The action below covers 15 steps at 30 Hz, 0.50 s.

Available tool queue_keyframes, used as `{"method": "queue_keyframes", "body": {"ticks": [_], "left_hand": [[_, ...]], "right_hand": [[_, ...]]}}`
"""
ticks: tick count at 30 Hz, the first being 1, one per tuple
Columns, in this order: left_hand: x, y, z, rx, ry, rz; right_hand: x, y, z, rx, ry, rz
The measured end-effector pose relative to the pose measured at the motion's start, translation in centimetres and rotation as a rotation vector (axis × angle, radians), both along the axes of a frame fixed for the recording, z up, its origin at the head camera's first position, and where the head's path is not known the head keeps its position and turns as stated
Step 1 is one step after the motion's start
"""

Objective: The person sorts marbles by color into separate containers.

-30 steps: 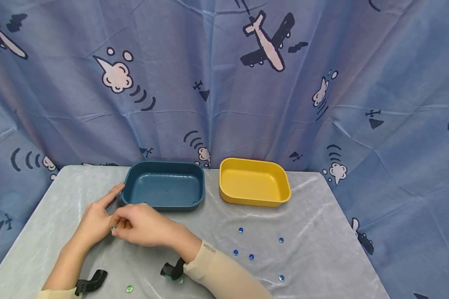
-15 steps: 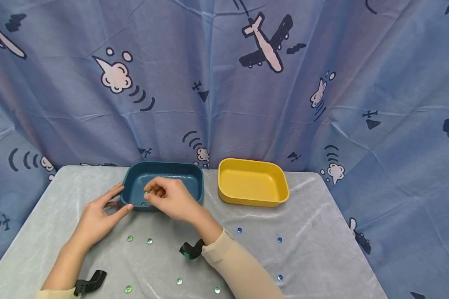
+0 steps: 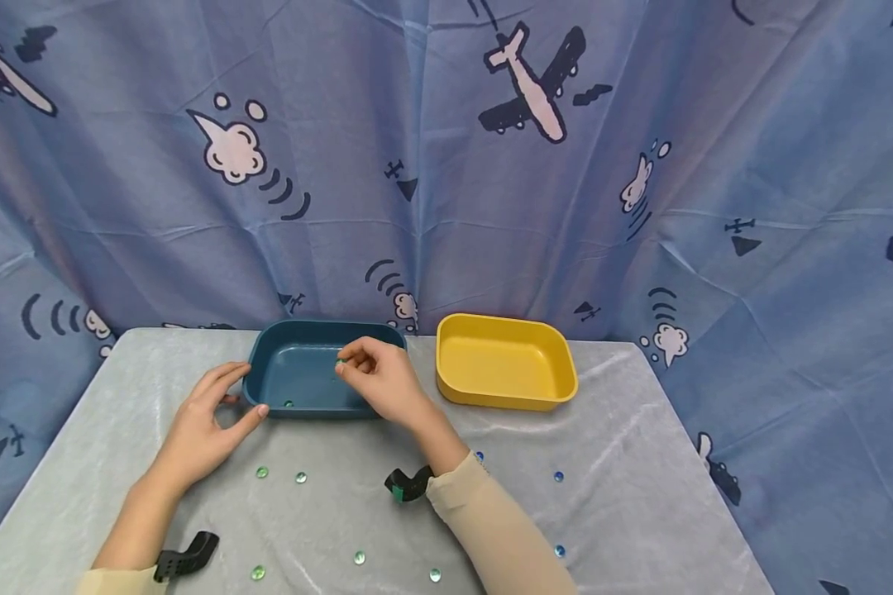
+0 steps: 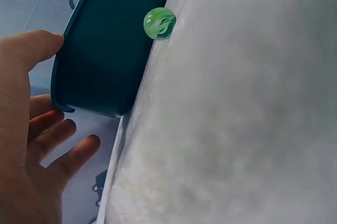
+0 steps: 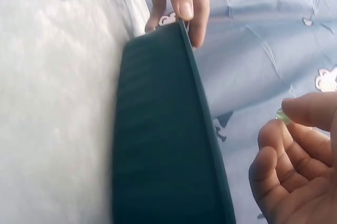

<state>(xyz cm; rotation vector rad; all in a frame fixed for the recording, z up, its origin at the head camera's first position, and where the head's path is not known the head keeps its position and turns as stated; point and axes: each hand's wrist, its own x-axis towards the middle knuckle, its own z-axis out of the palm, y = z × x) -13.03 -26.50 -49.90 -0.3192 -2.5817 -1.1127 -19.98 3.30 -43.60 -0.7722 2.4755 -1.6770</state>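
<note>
My right hand is over the right half of the teal bin, pinching a green glass marble between thumb and forefinger. Another green marble lies inside, by the front wall. At the bin's left end, my left hand touches the rim with spread fingers, its thumb at the front corner. In the left wrist view the thumb rests against the rim and the other fingers hang loosely beside it. Part of the bin's interior is hidden behind my right hand.
A yellow bin stands to the right. Several green marbles are scattered on the grey cloth-covered table in front. Blue marbles lie at the right, some hidden by my right forearm. A patterned curtain hangs behind.
My right hand has lifted a green marble from near my left hand, brought it over the teal bin and moved rightward above it. My left hand has stayed at the bin's left end.
</note>
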Motion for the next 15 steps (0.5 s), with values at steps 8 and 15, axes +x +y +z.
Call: {"method": "queue_keyframes", "body": {"ticks": [8,15], "left_hand": [[-0.1,0.0,-0.4,0.028,-0.014,0.003],[0.0,0.1,-0.3,0.033,-0.010,0.001]], "right_hand": [[-0.8,1.5,-0.6,-0.033,-0.047,-0.068],[-1.0,2.0,-0.5,-0.056,-0.062,-0.068]]}}
